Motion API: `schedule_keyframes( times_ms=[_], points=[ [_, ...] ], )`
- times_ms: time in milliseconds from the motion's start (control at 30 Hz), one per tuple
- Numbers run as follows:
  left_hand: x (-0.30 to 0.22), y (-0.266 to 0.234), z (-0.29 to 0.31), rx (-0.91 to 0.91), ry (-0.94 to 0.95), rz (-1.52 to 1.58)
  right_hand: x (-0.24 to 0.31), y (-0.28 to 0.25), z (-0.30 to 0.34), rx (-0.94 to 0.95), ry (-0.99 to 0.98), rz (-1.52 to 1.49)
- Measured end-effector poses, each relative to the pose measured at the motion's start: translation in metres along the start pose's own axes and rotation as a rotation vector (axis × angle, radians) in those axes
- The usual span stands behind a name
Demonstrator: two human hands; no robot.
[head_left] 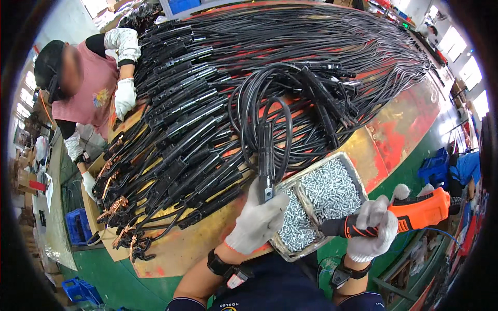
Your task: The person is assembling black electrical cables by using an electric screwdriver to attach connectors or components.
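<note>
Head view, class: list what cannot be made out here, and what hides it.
- Screwdriver tip: covered by the right hand.
- Black handle lower end: wrapped by the left hand.
- Single screws in the tray: too small.
- Table's far side: buried under cables.

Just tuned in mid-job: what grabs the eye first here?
The huge heap of black cables with clamp handles, covering most of the round table. Near its front edge, the gloved left hand holds one black handle upright beside a tray full of silver screws, while the right hand grips an orange power screwdriver. At far left, a co-worker in white gloves handles the cables.
</note>
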State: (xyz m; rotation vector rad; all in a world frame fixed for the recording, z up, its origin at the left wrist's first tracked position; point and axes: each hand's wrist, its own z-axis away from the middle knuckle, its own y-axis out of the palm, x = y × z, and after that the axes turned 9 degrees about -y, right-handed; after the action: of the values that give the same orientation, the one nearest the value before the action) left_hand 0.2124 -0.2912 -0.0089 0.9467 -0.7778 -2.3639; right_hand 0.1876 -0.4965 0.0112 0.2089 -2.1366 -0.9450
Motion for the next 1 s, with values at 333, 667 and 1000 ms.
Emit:
schedule_keyframes(
  times_ms=[333, 667, 1000],
  points=[
    [-0.003, -0.004, -0.002, 0.080, -0.033, -0.058, -0.008, -0.002, 0.007, -0.045, 0.044, 0.051],
    [-0.003, -0.004, -0.004, 0.053, -0.045, -0.073, -0.001, -0.007, 0.008, 0.145, 0.142, 0.102],
    [0.000, -0.007, -0.006, 0.056, -0.038, -0.063, 0.005, -0.007, 0.003, 0.119, -0.024, 0.114]
  ],
)
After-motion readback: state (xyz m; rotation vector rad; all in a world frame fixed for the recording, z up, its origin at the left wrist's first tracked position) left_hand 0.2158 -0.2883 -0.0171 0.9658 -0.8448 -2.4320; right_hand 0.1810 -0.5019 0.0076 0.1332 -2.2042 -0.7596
